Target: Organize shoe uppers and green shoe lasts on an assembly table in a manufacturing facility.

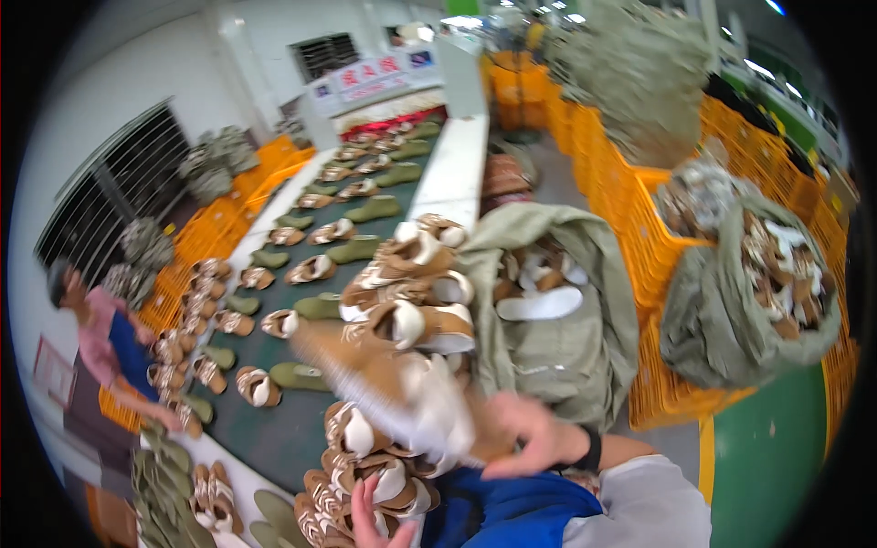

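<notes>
My right hand (537,437) grips the heel end of a brown and white shoe (402,384), which is blurred by motion and points toward the belt. My left hand (373,521) is at the lower edge, fingers stretched out and apart, beside a heap of similar shoes (356,434); part of it is cut off. Beyond the held shoe, more brown and white shoes (416,251) are piled along the belt's right side. On the dark green belt (242,443) stand rows of shoes and olive-green foot-shaped pieces (352,249).
To the right, a grey-green sack (557,370) holds shoes and a white sole-shaped piece (539,305). Beyond it are stacked orange crates (653,260) and another full sack (703,320). A co-worker (114,338) reaches to shoes across the belt. Olive-green pieces (164,498) are heaped at lower left.
</notes>
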Demonstrator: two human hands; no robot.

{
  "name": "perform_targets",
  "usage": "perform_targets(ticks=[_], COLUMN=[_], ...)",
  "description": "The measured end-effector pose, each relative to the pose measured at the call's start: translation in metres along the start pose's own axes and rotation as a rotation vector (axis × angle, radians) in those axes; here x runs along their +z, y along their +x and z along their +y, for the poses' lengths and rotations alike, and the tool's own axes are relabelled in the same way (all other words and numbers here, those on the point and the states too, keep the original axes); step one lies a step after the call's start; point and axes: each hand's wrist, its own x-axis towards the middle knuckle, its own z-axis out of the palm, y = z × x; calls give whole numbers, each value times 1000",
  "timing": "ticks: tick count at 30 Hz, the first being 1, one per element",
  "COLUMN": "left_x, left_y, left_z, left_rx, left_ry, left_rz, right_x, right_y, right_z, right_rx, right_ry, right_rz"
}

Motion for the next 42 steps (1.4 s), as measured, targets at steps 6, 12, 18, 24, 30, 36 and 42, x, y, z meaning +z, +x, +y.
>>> perform_targets(ticks=[6,12,18,24,30,36,42], left_x=[-46,-92,-119,-138,-149,-154,-154], left_y=[-54,-37,-27,-28,-34,-47,-67], left_z=[-55,-67,-73,-86,-97,-109,-118], left_rx=[67,248,359,378,363,319,272], left_ry=[73,-44,-179,-309,-426,-540,-663], left_rz=[162,346,409,425,438,464,516], right_x=[125,195,203,201,203,207,195], right_y=[42,24,29,41,34,37,41], right_z=[-61,-65,-72,-81,-78,-74,-70], right_rx=[-456,-464,-339,-529,-475,-408,-310], right_ry=[77,163,202,123,85,229,192], right_rz=[-429,-661,-767,-821,-818,-741,-538])
